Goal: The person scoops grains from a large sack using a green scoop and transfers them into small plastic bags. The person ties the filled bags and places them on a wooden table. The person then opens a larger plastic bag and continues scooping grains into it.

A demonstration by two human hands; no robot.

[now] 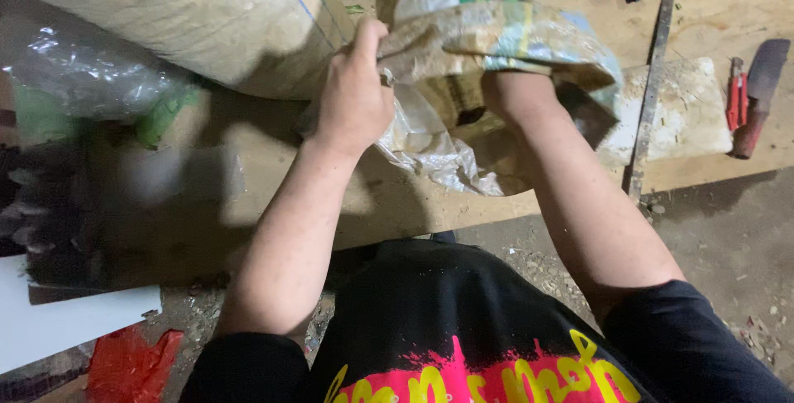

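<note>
Here, left hand [354,97] gripping woven sack [488,47] rim, right hand inside, grip unseen.

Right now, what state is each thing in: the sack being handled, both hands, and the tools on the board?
Woven sack: mouth open, crumpled, held up.
Left hand: gripping the sack's edge.
Right hand: reached inside the sack, fingers hidden.
Big sack: lying on its side, full.
Cleaver: lying flat, untouched.
Metal bar: lying flat across the white block.
</note>
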